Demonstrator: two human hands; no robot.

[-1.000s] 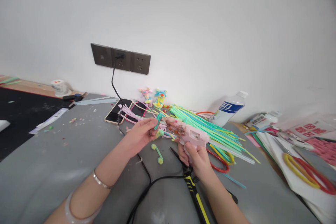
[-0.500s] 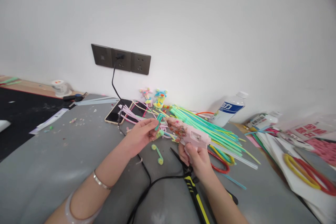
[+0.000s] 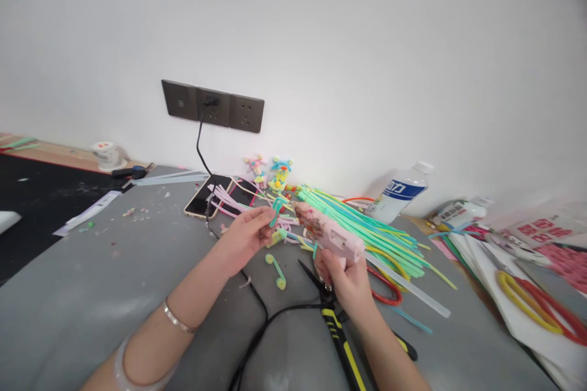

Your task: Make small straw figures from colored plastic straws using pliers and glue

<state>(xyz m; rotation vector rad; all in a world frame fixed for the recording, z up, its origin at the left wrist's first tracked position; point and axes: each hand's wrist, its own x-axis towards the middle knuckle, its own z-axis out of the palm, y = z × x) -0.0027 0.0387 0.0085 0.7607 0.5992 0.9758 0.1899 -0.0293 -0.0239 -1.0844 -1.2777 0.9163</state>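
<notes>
Between thumb and fingers, my left hand [image 3: 250, 233] pinches a bent teal pipe cleaner [image 3: 277, 210]. My right hand [image 3: 345, 278] is wrapped round the handle of a pale pink glue gun [image 3: 332, 237], whose crusted nozzle points left, a short gap from the pipe cleaner. A clear glue stick [image 3: 408, 284] juts from the gun's back. Below my left hand lies a green pipe cleaner piece with coiled ends [image 3: 276, 272]. Under my right hand sit pliers with black and yellow handles [image 3: 337, 333], partly hidden by the wrist.
A bundle of green and yellow pipe cleaners [image 3: 362, 226] lies behind the gun. Two small figures [image 3: 279, 174] stand at the wall near a phone [image 3: 206, 197]. A bottle [image 3: 398, 192] and scissors [image 3: 532, 302] are to the right. A black cable [image 3: 257, 342] crosses the grey table.
The glue gun has drawn slightly right, away from the pipe cleaner, and its body has tilted. My left hand stays nearly in place, still pinching the pipe cleaner.
</notes>
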